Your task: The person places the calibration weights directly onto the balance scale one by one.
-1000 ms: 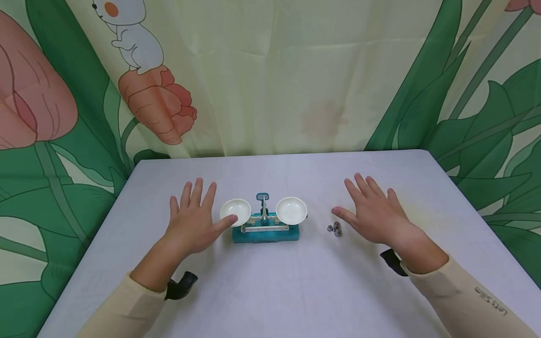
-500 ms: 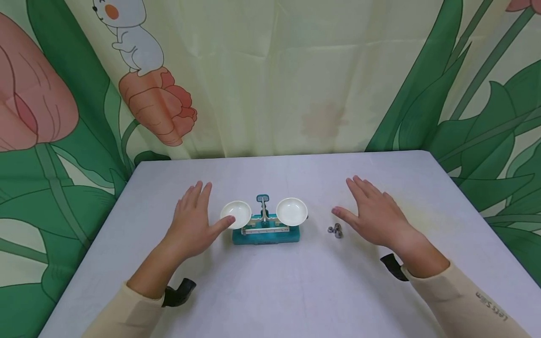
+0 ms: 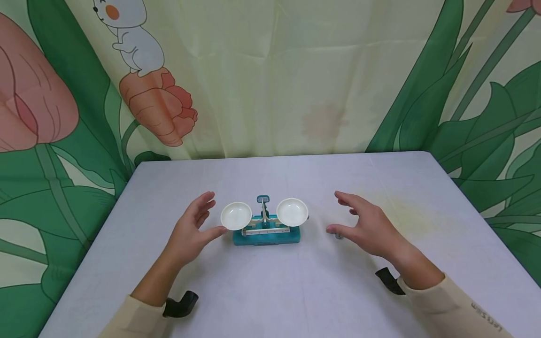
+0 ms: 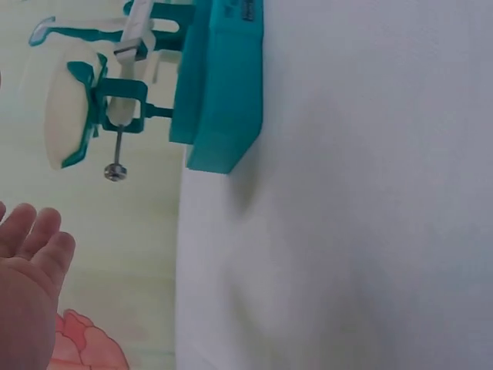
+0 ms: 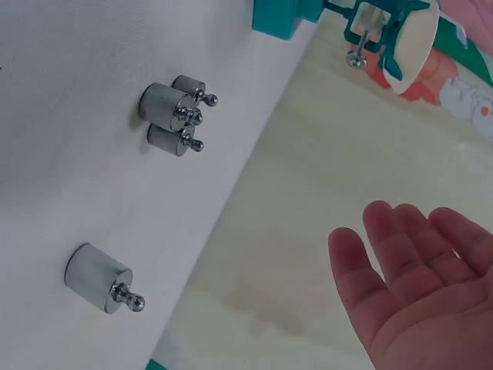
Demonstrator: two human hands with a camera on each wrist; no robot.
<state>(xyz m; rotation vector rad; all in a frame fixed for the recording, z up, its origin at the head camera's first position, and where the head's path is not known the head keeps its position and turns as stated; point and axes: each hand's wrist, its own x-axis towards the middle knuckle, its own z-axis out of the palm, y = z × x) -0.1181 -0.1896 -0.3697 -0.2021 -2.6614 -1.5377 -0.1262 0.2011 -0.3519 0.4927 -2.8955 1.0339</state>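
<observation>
A small balance scale with a teal base (image 3: pixel 266 238) stands mid-table. It bears two white pans, a left pan (image 3: pixel 236 216) and a right pan (image 3: pixel 292 212), with nothing in either. My left hand (image 3: pixel 189 237) is in the air just left of the scale, thumb near the left pan's rim, holding nothing. To the right, my right hand (image 3: pixel 372 227) hovers with loosely bent fingers, also holding nothing. It hides most of the metal weights in the head view. The right wrist view shows a cluster of knobbed weights (image 5: pixel 166 106) and a larger weight (image 5: pixel 98 277) apart from them.
A white cloth (image 3: pixel 270 291) covers the table. Behind it hangs a curtain (image 3: pixel 270 94) printed with leaves, a rabbit and a carrot. A dark strap piece sits at each wrist.
Both hands have turned from spread, palm-down to palms facing inward, with fingers bending. The right hand has come slightly lower, over the weights. The scale stays in place.
</observation>
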